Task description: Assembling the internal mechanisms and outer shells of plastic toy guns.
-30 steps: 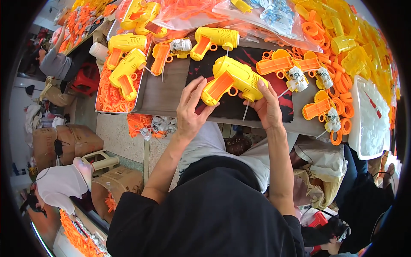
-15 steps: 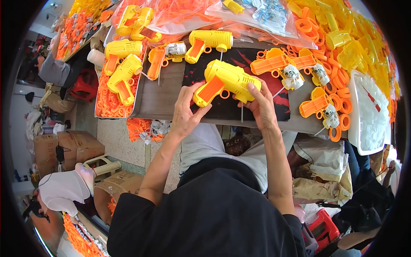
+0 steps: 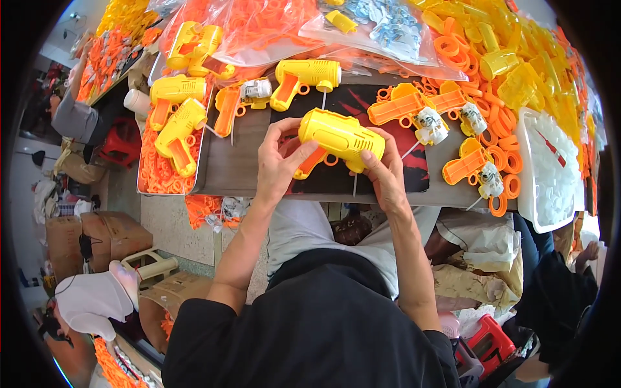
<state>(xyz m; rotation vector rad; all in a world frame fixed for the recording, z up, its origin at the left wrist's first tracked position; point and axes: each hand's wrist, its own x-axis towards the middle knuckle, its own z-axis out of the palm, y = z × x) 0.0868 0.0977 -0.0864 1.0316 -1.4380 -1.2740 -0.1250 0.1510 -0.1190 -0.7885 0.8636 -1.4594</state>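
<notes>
Between my two hands is a yellow toy gun (image 3: 339,137) with an orange grip, held above the dark mat (image 3: 388,174) near the table's front edge. My left hand (image 3: 279,161) closes round its rear and grip, the thumb lying along the side. At the other end, my right hand (image 3: 387,169) pinches the front, thumb on the near face. A thin pale tube or rod hangs below the gun's front. Just beyond lies another yellow toy gun (image 3: 310,72). Right of the mat rest several half-open gun bodies (image 3: 404,107) with orange grips and whitish inner units.
At the left stands a tray (image 3: 169,192) of small orange parts with yellow toy guns on top. Plastic bags (image 3: 259,39) line the back. Orange rings (image 3: 511,161) and a white bin (image 3: 527,187) of translucent pieces are at the right. People sit nearby.
The toy gun has tipped, so more of its top faces me and less of the orange grip shows. My left hand has moved up around its rear. The whole view has shifted slightly.
</notes>
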